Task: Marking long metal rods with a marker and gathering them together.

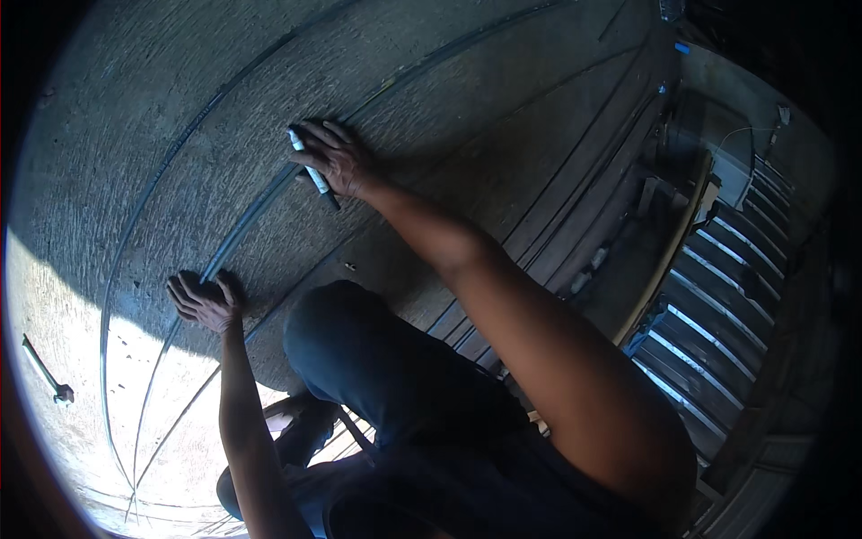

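While the long, thin, dark-grey rod (241, 230) looks springy and fairly light, probably best steadied at two well-separated points, it lies on the rough grey floor (135, 81), running under the splayed left hand (211, 305) and up to the right hand (341, 163), whose fingers clasp a slim white marker pen (318, 180).

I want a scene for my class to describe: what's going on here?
A person crouches over a rough floor, reaching out to long thin rods lying on it. The right hand holds a white marker close over the rods. The left hand, lower in the view, rests spread on the same rods. A hammer-like tool lies off to the left in bright light, untouched.
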A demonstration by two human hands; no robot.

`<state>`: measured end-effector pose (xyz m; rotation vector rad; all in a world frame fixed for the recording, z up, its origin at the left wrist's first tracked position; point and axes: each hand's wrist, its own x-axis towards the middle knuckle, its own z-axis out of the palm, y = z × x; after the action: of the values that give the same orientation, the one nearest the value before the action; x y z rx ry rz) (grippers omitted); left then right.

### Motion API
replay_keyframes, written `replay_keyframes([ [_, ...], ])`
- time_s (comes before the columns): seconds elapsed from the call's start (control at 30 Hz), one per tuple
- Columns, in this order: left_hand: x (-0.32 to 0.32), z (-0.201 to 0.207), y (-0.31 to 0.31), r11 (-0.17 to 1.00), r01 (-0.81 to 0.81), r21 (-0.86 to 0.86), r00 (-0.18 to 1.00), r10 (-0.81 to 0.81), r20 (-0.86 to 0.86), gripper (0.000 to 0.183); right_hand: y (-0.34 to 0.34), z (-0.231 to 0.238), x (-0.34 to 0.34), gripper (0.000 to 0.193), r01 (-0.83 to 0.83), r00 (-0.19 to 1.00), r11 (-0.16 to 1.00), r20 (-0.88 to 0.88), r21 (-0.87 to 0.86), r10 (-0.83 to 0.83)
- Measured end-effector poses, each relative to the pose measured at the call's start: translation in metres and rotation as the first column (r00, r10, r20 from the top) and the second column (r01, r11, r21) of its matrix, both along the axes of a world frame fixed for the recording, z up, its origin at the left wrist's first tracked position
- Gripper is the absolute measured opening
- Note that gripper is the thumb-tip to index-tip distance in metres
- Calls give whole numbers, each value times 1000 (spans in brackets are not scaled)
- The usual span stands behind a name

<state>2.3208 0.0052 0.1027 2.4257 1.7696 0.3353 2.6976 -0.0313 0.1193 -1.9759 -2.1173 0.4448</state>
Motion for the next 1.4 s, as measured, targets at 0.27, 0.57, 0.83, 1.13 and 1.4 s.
replay_keyframes([
  [0.27,19,13,4,996,18,86,1000,-18,3,78,1,-2,2,43,-26,991,997,-135,-77,16],
  [0.57,14,12,-11,996,-21,91,998,25,-49,80,3,18,21,36,-164,975,986,-148,38,168],
  [0.83,6,53,2,955,-75,-287,961,-7,-275,92,-38,179,273,32,-146,957,987,-245,63,157],
  [1.13,166,160,44,880,112,-461,964,-209,-163,70,-141,232,600,32,873,314,424,-389,-239,-866],
  [1.4,367,243,83,914,320,-251,912,-369,-181,51,-139,160,671,42,629,774,762,37,-152,-632],
])
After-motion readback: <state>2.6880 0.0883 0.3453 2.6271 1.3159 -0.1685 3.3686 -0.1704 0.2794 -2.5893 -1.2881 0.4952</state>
